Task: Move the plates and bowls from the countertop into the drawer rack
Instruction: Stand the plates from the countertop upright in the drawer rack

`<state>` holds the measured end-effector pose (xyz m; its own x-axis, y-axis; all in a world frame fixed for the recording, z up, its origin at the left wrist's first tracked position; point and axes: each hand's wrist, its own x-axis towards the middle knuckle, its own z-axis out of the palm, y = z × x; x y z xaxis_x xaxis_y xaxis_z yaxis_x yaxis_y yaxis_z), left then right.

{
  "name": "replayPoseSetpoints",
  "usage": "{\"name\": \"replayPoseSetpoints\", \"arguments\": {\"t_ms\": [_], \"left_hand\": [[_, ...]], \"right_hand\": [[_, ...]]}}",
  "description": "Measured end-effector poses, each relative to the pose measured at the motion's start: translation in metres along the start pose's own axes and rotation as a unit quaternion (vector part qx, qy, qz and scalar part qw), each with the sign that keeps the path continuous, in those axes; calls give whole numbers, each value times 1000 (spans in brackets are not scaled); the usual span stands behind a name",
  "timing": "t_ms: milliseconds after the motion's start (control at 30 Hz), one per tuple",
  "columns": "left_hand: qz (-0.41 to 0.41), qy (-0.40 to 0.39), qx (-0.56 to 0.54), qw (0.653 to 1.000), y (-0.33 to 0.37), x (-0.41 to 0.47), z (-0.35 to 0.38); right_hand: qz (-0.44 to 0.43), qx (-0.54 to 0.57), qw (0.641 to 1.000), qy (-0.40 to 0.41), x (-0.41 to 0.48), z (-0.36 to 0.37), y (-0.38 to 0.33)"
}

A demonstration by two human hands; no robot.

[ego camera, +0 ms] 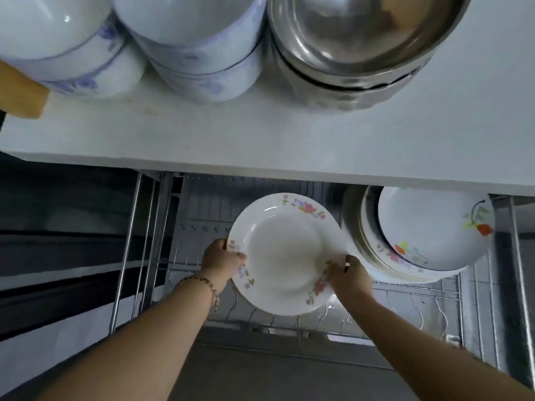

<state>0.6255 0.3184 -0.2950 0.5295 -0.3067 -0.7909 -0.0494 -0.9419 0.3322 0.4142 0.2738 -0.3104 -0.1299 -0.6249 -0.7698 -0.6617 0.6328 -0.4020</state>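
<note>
Two hands of mine are on one floral plate (283,253), held tilted above the wires of the drawer rack (150,227), below the front edge of the tabletop (260,134).

From the left, a wooden handle (20,94) juts in over the tabletop's left edge, right against the left bowl stack (72,53) of white bowls with blue flowers. Just beside that stands the middle bowl stack (197,53), in the same pattern. Further toward the tabletop's right edge, the steel bowls (356,53) sit nested in one another. All three stacks stand well apart from the front edge.

Down at the drawer, my left hand (221,260), with a bracelet (202,282) at the wrist, pinches the plate's left rim, its fingers (220,247) curled round the edge. My right hand (347,274) grips the lower right rim, fingers likewise curled round it, and a ring (346,264) shows on one of them.

Right of the held plate, at the rack's right side, the stacked plates (428,230) lean on edge, packed against one another. The front one shows red and yellow flowers. The held plate's right rim is just beside that stack, but blur keeps me from telling whether they touch.
</note>
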Motion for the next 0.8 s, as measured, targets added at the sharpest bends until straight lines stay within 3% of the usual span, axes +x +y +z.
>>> {"name": "replayPoseSetpoints", "arguments": {"t_ms": [267, 433, 567, 800], "left_hand": [[27, -20, 5, 999, 27, 84, 33], [55, -23, 29, 998, 38, 102, 30], [95, -11, 38, 995, 42, 105, 27], [121, -52, 130, 983, 30, 97, 38]], "right_hand": [[45, 75, 992, 95, 69, 43, -4], [78, 198, 958, 193, 57, 54, -7], [166, 205, 950, 170, 55, 76, -7], [132, 192, 951, 204, 67, 63, -3]]}}
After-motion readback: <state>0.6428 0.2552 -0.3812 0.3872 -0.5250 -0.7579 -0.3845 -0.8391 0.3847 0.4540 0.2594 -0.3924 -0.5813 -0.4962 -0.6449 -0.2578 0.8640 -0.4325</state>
